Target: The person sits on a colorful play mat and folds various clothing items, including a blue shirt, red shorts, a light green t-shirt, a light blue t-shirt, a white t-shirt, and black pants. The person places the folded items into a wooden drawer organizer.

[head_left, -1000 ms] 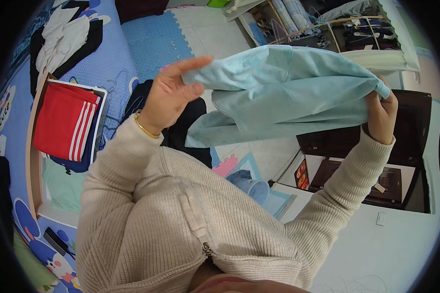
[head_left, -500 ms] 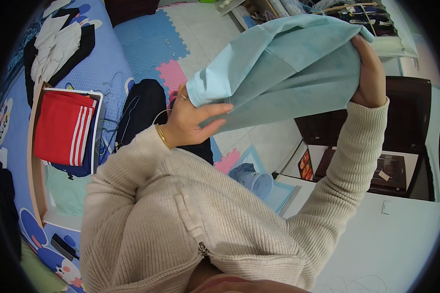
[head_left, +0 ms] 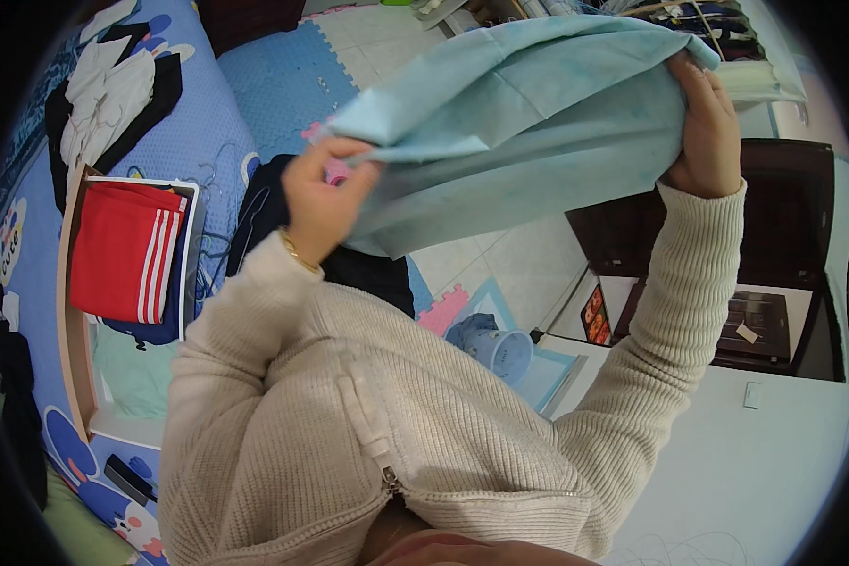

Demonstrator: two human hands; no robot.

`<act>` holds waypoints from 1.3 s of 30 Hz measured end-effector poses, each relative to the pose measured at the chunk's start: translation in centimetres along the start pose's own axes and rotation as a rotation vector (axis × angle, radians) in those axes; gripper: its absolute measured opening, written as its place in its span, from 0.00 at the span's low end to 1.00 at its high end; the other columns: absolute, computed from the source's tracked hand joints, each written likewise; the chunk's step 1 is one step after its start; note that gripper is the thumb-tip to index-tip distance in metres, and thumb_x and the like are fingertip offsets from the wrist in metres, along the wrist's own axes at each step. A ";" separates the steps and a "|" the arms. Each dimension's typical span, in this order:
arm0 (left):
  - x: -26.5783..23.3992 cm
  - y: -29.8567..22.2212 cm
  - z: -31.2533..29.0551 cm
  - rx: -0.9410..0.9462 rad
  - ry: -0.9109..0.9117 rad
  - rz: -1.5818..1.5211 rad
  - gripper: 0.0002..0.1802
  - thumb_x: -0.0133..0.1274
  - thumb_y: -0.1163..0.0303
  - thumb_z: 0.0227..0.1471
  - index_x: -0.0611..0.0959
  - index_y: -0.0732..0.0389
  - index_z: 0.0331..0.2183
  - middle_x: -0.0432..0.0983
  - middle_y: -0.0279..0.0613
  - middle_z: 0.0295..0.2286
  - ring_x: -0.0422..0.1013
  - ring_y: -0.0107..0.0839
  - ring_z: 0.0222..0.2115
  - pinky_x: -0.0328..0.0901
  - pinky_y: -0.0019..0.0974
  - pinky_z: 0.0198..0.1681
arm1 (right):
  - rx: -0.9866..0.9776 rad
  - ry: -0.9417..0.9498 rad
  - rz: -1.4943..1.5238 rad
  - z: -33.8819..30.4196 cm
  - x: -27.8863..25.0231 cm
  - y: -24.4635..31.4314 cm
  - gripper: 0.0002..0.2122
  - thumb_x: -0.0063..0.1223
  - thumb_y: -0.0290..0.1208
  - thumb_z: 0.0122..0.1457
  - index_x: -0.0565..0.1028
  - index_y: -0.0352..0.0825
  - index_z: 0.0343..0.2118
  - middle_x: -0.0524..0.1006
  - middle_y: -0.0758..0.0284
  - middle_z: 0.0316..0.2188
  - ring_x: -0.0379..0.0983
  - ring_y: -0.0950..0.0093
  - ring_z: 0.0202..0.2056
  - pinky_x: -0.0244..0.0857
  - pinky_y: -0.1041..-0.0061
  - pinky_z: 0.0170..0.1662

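A blue bed [head_left: 189,141] is lying at nine o'clock, carrying red striped clothes [head_left: 123,250] and black-and-white garments [head_left: 113,94].

We cannot see the fingertips of our left hand [head_left: 319,203] — they tuck behind the light blue cloth [head_left: 519,113]. Our right hand [head_left: 706,132] shows only its back; its grip is buried in the fold. The cloth's top runs off the upper edge and hides the shelves behind. The black garment [head_left: 264,217] on the floor is partly covered by our sleeve — its shape stays unclear.
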State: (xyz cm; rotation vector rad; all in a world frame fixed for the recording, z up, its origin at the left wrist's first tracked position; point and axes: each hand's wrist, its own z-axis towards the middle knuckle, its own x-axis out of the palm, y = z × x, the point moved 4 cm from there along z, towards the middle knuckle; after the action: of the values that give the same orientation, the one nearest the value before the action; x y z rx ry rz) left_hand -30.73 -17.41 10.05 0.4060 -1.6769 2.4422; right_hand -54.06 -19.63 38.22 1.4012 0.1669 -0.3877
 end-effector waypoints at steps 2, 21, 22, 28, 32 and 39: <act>-1.6 -0.9 2.1 -0.124 -0.029 -0.333 0.08 0.56 0.78 0.44 0.78 0.64 0.31 0.76 0.40 0.32 0.71 0.25 0.34 0.64 0.26 0.39 | -0.055 0.023 -0.087 0.5 -2.1 -0.5 0.12 0.46 0.33 0.60 0.72 0.31 0.41 0.75 0.66 0.35 0.71 0.76 0.35 0.66 0.79 0.40; -6.3 -8.6 24.8 0.589 0.062 0.771 0.05 0.50 0.77 0.45 0.77 0.65 0.29 0.70 0.42 0.27 0.67 0.33 0.31 0.62 0.32 0.36 | -0.578 -0.056 -0.805 6.9 2.8 1.0 0.05 0.50 0.27 0.56 0.70 0.32 0.28 0.64 0.75 0.18 0.59 0.85 0.24 0.56 0.82 0.28; -6.7 -9.0 25.5 0.576 0.038 0.722 0.05 0.50 0.76 0.46 0.77 0.66 0.29 0.70 0.42 0.27 0.68 0.32 0.30 0.62 0.32 0.35 | -0.617 -0.066 -0.774 6.9 3.3 1.3 0.05 0.49 0.28 0.56 0.70 0.32 0.29 0.63 0.75 0.18 0.58 0.85 0.24 0.55 0.83 0.27; -8.5 -13.2 21.3 0.367 0.131 0.660 0.08 0.46 0.75 0.48 0.77 0.66 0.31 0.73 0.40 0.27 0.68 0.28 0.29 0.63 0.31 0.33 | -0.817 0.021 -0.680 4.6 3.6 -1.4 0.07 0.51 0.24 0.55 0.71 0.29 0.35 0.70 0.70 0.27 0.67 0.80 0.29 0.63 0.81 0.32; -18.0 -12.3 13.7 0.377 0.364 0.875 0.17 0.50 0.83 0.47 0.76 0.62 0.42 0.73 0.40 0.38 0.69 0.28 0.42 0.63 0.26 0.43 | -0.988 0.257 -0.654 -2.9 8.2 -5.9 0.12 0.55 0.32 0.49 0.73 0.35 0.38 0.75 0.63 0.30 0.73 0.70 0.27 0.67 0.75 0.29; -22.3 -8.9 -3.7 -0.121 0.505 1.112 0.19 0.48 0.91 0.33 0.78 0.63 0.30 0.68 0.46 0.34 0.69 0.41 0.36 0.64 0.32 0.37 | -0.502 1.159 -0.109 -16.8 18.3 -20.0 0.10 0.53 0.37 0.49 0.73 0.37 0.31 0.72 0.65 0.22 0.71 0.67 0.23 0.64 0.72 0.24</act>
State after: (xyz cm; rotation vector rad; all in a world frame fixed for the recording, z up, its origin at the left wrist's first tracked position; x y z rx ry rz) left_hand -7.53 -10.05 9.93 -1.3934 -2.0491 2.5988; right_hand -42.49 -8.61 10.63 0.9645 1.2002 0.4095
